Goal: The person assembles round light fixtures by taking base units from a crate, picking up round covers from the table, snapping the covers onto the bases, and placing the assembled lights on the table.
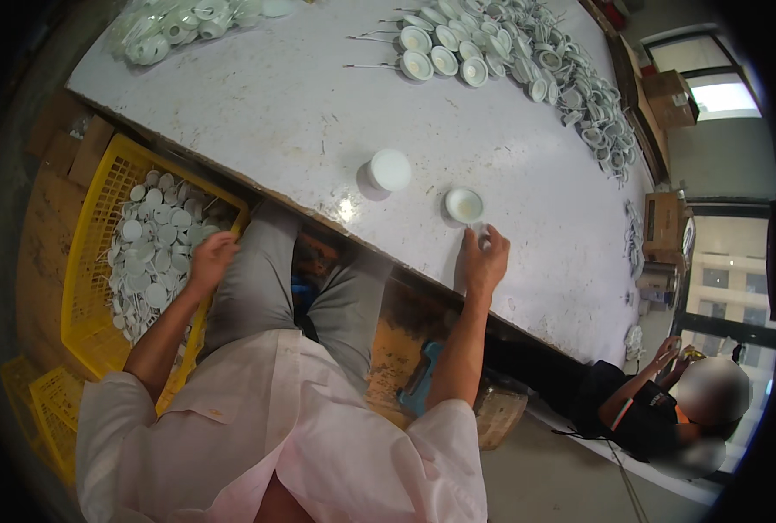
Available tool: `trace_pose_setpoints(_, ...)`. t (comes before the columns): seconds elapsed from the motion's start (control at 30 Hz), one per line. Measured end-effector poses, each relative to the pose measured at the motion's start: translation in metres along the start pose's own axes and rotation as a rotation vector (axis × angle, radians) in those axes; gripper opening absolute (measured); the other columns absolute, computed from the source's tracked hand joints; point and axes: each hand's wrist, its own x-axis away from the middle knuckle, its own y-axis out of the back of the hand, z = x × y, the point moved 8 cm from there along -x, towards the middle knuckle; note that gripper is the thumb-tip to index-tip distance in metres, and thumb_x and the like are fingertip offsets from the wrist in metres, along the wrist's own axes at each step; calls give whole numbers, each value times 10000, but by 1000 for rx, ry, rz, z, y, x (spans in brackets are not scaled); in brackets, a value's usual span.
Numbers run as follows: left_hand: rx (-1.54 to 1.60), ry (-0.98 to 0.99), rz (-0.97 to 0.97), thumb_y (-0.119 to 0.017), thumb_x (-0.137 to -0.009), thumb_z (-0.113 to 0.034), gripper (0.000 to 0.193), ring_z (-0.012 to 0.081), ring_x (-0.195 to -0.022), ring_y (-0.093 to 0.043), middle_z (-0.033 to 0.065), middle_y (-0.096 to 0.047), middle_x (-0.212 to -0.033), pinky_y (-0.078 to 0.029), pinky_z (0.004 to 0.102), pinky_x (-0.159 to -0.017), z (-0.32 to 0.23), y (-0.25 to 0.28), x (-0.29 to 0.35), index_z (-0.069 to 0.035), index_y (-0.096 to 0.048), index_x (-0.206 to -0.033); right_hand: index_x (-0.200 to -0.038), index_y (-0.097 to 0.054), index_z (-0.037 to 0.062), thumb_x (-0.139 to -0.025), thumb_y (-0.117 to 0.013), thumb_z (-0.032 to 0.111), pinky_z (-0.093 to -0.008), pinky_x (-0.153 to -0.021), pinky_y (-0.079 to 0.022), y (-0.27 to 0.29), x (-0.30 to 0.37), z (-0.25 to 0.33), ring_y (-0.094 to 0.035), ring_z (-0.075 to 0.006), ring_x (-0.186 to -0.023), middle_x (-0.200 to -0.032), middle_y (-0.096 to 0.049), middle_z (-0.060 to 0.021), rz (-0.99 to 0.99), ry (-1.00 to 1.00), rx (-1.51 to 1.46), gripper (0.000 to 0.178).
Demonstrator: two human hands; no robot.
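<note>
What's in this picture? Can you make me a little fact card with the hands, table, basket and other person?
Left hand: at the rim of the yellow basket, fingers curled
Right hand: just below the small white dish; touching or not, I can't tell
Table: pale top, with a white round cup left of the dish
Far side of table: a big heap of white fittings at right, a clear bag of white parts at left
Yellow basket: many round white pieces
Other person: at right, dark top, hands raised

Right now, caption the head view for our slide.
Right hand near a white dish, left hand by a yellow crate of white discs.
</note>
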Motion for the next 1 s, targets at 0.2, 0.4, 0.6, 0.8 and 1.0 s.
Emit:
trace_pose_setpoints(0.2,131,-141,445,-579,-848,-9,279,169,-981,-612,114,-614,-1094,-491,269,-822,-102,-121,48,13,-549,-1125,-835,-603,10,-833,-604,164,-322,-612,-455,-20,19,23,-560,-207,-649,-735,-583,-86,87,132,-206,155)
trace_pose_setpoints(0.4,376,-184,510,-678,-786,-43,622,209,-1164,-500,150,-509,-1247,-451,302,-918,-164,-171,51,-19,-353,-1316,-809,-571,39,-890,-559,135,-186,-506,-338,-16,111,69,-422,-31,-577,-679,-510,21,303,-297,-992,126)
trace_pose_setpoints(0.6,224,-404,344,-798,-659,-139,753,195,-1094,-519,107,-539,-1163,-432,316,-919,-215,-151,49,-35,-393,-1285,-842,-575,40,-870,-580,63,-186,-574,-367,-28,174,141,-462,-42,-633,-748,-560,24,616,-152,-1147,36)
trace_pose_setpoints(0.8,99,-460,191,-828,-617,-155,802,206,-1129,-517,104,-543,-1187,-418,327,-960,-196,-113,50,-47,-384,-1276,-841,-559,24,-849,-622,148,-189,-518,-399,-40,100,125,-505,-75,-575,-713,-566,-33,429,-301,-872,139)
trace_pose_setpoints(1.0,88,-417,187,-810,-619,-121,780,211,-1122,-524,106,-550,-1183,-415,325,-961,-187,-100,60,-45,-387,-1270,-758,-526,27,-824,-649,299,-211,-474,-389,-70,37,143,-480,-84,-515,-643,-525,-31,448,-303,-592,306)
